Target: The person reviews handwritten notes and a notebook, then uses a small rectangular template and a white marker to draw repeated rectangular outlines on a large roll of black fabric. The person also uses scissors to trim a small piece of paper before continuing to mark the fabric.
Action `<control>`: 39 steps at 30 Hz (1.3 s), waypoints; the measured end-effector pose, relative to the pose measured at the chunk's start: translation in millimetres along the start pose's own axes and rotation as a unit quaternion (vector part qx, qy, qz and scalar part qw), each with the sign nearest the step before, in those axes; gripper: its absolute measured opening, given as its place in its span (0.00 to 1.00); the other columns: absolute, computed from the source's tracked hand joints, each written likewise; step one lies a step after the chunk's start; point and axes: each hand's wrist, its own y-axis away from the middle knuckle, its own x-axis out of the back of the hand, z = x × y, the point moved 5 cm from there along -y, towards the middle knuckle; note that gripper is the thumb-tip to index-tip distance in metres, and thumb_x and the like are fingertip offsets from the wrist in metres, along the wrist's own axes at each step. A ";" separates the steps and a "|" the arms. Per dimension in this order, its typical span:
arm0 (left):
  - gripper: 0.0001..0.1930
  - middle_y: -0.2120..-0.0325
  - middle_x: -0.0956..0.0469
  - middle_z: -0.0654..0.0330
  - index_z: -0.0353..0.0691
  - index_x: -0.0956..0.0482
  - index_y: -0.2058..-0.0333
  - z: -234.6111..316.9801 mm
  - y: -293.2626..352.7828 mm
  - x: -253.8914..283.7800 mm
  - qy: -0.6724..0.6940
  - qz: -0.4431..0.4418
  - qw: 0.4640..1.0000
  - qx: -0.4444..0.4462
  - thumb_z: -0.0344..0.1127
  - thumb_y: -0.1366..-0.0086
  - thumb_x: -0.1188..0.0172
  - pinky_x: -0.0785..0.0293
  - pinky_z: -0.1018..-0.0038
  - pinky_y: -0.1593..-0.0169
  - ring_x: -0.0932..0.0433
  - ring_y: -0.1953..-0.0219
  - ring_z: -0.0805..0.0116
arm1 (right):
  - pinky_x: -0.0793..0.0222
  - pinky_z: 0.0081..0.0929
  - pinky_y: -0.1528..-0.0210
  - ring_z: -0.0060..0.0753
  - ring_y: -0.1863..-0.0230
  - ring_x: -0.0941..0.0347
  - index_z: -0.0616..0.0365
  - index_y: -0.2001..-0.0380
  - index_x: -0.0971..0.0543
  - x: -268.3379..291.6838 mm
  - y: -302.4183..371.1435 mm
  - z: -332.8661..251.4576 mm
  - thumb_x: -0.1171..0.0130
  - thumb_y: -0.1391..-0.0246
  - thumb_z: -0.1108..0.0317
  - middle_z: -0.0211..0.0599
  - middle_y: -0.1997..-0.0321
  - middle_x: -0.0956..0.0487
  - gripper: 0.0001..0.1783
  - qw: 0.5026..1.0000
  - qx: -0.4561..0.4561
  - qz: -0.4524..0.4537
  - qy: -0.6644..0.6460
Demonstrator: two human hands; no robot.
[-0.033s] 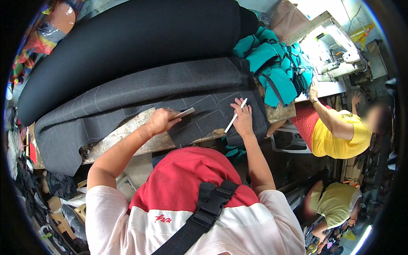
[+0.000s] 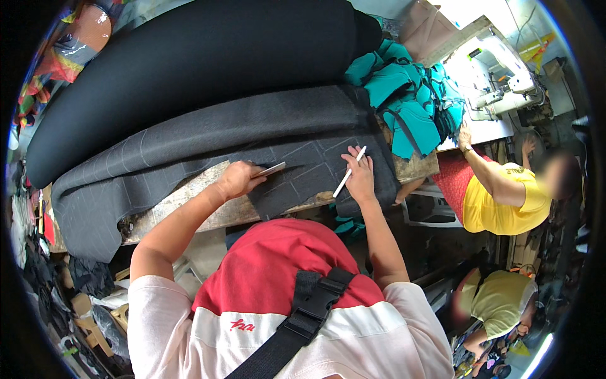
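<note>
Dark grey fabric [image 2: 322, 156] with pale rectangular outlines drawn on it lies over a worn wooden table [image 2: 180, 202]. My left hand [image 2: 238, 179] is closed around a thin, flat, pale piece [image 2: 273, 169], seen nearly edge-on above the fabric. What that piece is, I cannot make out. Between the fingers of my right hand [image 2: 360, 174] rests a slim white pen [image 2: 349, 172], slanting across the hand. The right hand is over the marked part of the fabric, near its right end.
Behind the fabric lies a large black roll [image 2: 208, 63]. Teal cut pieces [image 2: 410, 95] are heaped at the right, beside a sewing machine [image 2: 505, 95]. A person in yellow [image 2: 505, 199] sits there; another person [image 2: 502, 303] is lower right. A white stool [image 2: 429, 211] stands nearby.
The flat piece in my left hand has shifted very slightly to the left and tilted a little. My right hand and the pen look almost the same.
</note>
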 end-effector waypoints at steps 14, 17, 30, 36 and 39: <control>0.11 0.75 0.22 0.46 0.39 0.19 0.66 -33.4 -62.5 114.4 -0.063 0.318 0.943 0.077 0.40 0.40 0.42 0.27 0.62 0.67 0.23 0.72 0.48 | 0.47 0.54 0.42 0.48 0.39 0.40 0.51 0.60 0.24 -2.4 47.9 -37.2 0.46 0.51 0.71 0.40 0.43 0.30 0.13 1.000 0.021 -0.005 0.005; 0.12 0.76 0.22 0.47 0.40 0.19 0.65 -37.0 -65.9 116.2 -0.088 0.268 0.951 0.122 0.42 0.40 0.42 0.27 0.62 0.66 0.23 0.72 0.48 | 0.46 0.50 0.43 0.49 0.40 0.39 0.53 0.60 0.24 -0.3 58.4 -46.1 0.46 0.53 0.71 0.40 0.43 0.30 0.14 0.999 0.033 -0.002 -0.006; 0.19 0.56 0.27 0.44 0.40 0.17 0.66 -36.7 -9.3 1.7 -0.029 0.112 0.976 0.184 0.51 0.41 0.43 0.36 0.57 0.50 0.28 0.53 0.53 | 0.27 0.23 0.66 0.26 0.69 0.22 0.63 0.57 0.27 47.3 25.6 -4.7 0.51 0.41 0.71 0.39 0.74 0.21 0.11 0.945 -0.147 0.141 -0.256; 0.24 0.42 0.37 0.48 0.38 0.21 0.56 11.4 42.5 -48.3 0.086 0.059 0.981 0.162 0.53 0.38 0.49 0.55 0.49 0.37 0.46 0.36 0.51 | 0.30 0.36 0.63 0.44 0.67 0.26 0.58 0.72 0.24 -7.6 -8.6 -92.5 0.38 0.54 0.70 0.40 0.72 0.22 0.06 0.975 0.091 0.037 -0.201; 0.23 0.58 0.25 0.43 0.34 0.21 0.62 10.9 76.7 -31.1 0.229 0.081 0.943 0.228 0.51 0.38 0.48 0.34 0.61 0.49 0.27 0.54 0.50 | 0.31 0.37 0.62 0.47 0.65 0.26 0.58 0.70 0.25 -39.9 -24.5 -131.0 0.36 0.56 0.69 0.39 0.69 0.22 0.10 0.975 0.117 0.033 -0.188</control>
